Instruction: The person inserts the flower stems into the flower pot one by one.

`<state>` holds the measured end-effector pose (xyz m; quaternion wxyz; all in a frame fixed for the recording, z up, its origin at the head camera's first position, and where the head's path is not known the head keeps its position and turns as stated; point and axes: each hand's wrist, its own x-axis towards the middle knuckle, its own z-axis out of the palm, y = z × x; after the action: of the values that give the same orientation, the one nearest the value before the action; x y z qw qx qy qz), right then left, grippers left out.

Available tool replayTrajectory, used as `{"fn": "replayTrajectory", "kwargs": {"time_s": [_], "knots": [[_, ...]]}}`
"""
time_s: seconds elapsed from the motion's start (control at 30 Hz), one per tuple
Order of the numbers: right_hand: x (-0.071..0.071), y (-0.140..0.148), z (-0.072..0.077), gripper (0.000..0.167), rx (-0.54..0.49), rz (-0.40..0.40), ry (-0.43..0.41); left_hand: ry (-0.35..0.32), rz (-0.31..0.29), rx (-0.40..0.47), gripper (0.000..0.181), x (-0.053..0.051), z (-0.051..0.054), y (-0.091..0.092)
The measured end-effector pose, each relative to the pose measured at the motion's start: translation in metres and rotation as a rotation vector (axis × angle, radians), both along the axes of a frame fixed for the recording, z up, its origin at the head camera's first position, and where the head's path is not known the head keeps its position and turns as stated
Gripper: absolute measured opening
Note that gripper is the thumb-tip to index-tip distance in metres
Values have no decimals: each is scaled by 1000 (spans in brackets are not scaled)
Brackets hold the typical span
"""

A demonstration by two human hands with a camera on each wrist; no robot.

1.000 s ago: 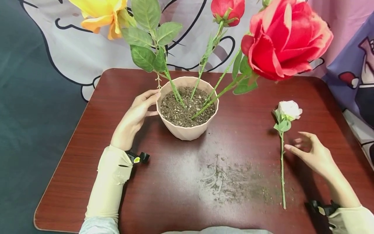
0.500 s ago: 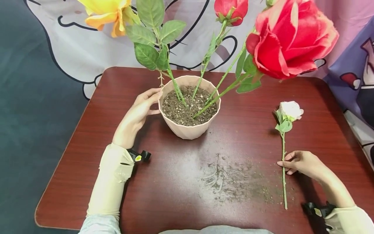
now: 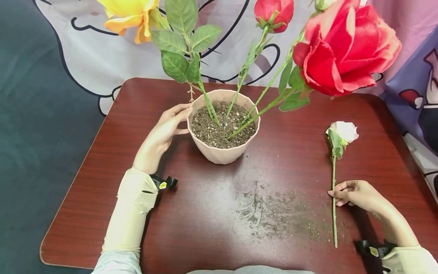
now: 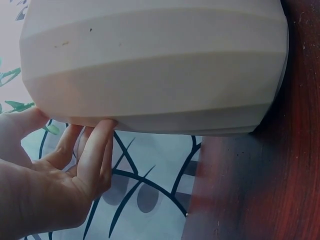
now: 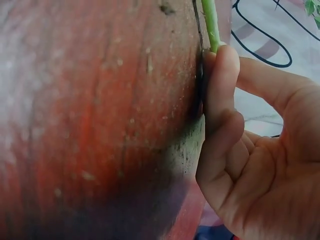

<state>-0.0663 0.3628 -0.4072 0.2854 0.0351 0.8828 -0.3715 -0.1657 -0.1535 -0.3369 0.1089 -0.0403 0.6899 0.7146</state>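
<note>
A pale pink flowerpot (image 3: pixel 220 154) full of dark soil (image 3: pixel 219 133) stands on the table. My left hand (image 3: pixel 161 131) holds it at its left side, thumb at the rim and fingers against the outer wall, as the left wrist view (image 4: pixel 65 175) also shows. Several artificial roses rise from the soil, among them a yellow rose (image 3: pixel 137 17), a red rosebud (image 3: pixel 275 13) and a large red rose (image 3: pixel 349 49). On the right, my right hand (image 3: pixel 359 196) pinches the stem of a white rose (image 3: pixel 343 131) between thumb and fingers. Its green stem (image 5: pixel 212 25) shows above the fingertips in the right wrist view.
The dark red wooden table (image 3: pixel 113 198) reaches a patterned cloth (image 3: pixel 102 57) at the back. Smeared soil (image 3: pixel 267 209) lies on the tabletop between the pot and the white rose. The big flower heads overhang the table's back right part.
My right hand has come down from beside the white rose and taken its stem. The rose has turned a little, with its leaves shifted. My left hand keeps its place on the pot.
</note>
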Motion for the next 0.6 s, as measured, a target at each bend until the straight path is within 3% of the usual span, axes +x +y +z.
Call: {"fn": "replayTrajectory", "kwargs": {"time_s": [0.13, 0.27, 0.37, 0.43, 0.5, 0.6], "knots": [[1, -2, 1, 26, -50, -16, 49, -2, -2, -16, 40, 0, 2, 0], [-2, -7, 12, 23, -91, -41, 125, 1, 0, -9, 41, 0, 2, 0], [-7, -13, 21, 14, -154, -48, 233, -1, 5, -3, 38, 0, 1, -1], [-11, -19, 26, 4, -224, -69, 360, 0, 5, -7, 37, 0, 0, -1], [-16, -31, 34, 8, -366, -115, 493, 1, 5, -7, 37, 0, -1, -1], [-22, -53, 48, 17, -670, -192, 698, 3, -1, -13, 39, 1, -1, 0]]}}
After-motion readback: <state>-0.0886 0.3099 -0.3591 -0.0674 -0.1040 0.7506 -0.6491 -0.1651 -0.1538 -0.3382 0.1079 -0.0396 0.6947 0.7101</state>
